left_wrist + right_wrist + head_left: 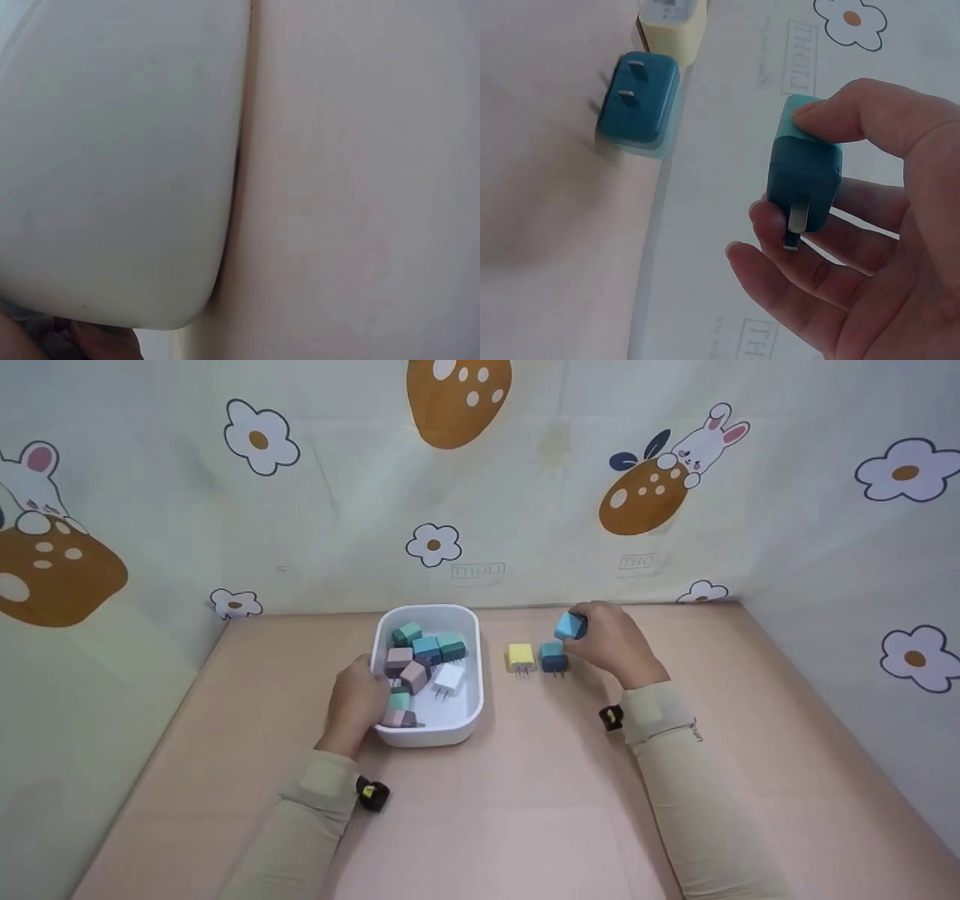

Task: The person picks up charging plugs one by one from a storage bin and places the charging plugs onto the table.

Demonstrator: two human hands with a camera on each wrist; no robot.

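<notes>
Pinching the blue plug [570, 625] between thumb and fingertips, your right hand [611, 643] holds it off the desk [525, 810], near the far edge and just beside the teal plug [553, 655]. A slackened thumb could let it slip; lowering it there could knock the teal plug into the yellow plug [520, 655]. Your left hand [356, 699] curls around the white bin's [481, 690] left wall, towards its near corner; a hard tug might tip or jostle the loose plugs [415, 676] inside. The desk is plain pinkish-tan; rabbit-and-flower printed cloth [540, 487] walls its far, left and right edges.
</notes>
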